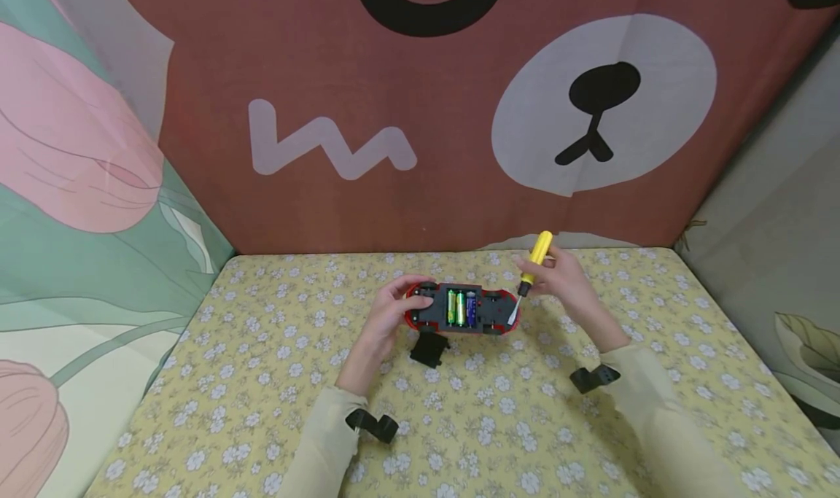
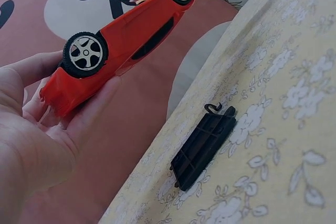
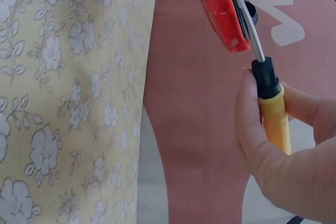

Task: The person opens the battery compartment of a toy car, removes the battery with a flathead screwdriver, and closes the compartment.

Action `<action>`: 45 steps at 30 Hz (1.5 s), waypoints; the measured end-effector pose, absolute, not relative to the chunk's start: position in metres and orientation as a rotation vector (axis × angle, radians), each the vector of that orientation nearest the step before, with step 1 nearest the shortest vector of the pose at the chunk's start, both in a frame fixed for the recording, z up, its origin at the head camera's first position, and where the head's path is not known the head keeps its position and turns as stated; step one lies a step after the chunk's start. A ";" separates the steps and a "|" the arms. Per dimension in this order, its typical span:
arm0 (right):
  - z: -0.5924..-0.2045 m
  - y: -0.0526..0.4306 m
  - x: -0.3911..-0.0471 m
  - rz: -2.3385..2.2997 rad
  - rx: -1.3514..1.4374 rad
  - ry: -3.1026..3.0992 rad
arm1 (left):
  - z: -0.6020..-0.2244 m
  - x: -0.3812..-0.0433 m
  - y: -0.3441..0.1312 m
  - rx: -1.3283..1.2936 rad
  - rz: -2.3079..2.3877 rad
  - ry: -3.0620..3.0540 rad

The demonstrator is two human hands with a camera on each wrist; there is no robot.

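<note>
A red toy car (image 1: 485,310) is held upside down above the table, its black underside facing up. My left hand (image 1: 386,314) grips one end of it, thumb over the underside. Several batteries (image 1: 461,308), green and blue, lie side by side in its uncovered compartment. In my right hand (image 1: 566,279) is a screwdriver (image 1: 539,250) with a yellow handle, pinched between thumb and fingers. Its metal shaft slants down over the car's other end; whether the tip touches, I cannot tell. The black battery cover (image 2: 203,148) lies on the table below the car.
A yellow floral cloth (image 1: 262,410) covers the table. Behind its far edge hangs a reddish-brown fabric backdrop (image 1: 328,214) with a cartoon face. Patterned curtains (image 1: 98,265) stand on the left side, and a grey one (image 1: 774,228) on the right.
</note>
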State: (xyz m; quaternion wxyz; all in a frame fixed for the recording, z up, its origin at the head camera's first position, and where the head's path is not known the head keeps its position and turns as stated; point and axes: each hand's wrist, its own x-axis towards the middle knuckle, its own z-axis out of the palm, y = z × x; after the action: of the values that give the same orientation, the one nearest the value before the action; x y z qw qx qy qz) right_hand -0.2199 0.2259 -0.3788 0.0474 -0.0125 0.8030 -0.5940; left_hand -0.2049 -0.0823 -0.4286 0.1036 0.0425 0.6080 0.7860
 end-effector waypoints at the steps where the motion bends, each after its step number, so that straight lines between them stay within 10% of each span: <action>1: -0.379 0.228 -0.220 -1.812 -0.050 2.438 | -0.428 -0.205 -0.082 0.125 2.319 1.794; 45: -0.415 0.281 -0.225 -1.586 0.000 2.445 | -0.429 -0.205 -0.084 0.111 2.337 1.801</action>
State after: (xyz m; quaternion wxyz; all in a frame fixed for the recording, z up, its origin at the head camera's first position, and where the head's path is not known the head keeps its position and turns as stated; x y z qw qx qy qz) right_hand -0.2247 0.2813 -0.4149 0.1134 0.0001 0.8334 -0.5408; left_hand -0.2045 -0.0840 -0.4291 0.0943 0.0375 0.6073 0.7880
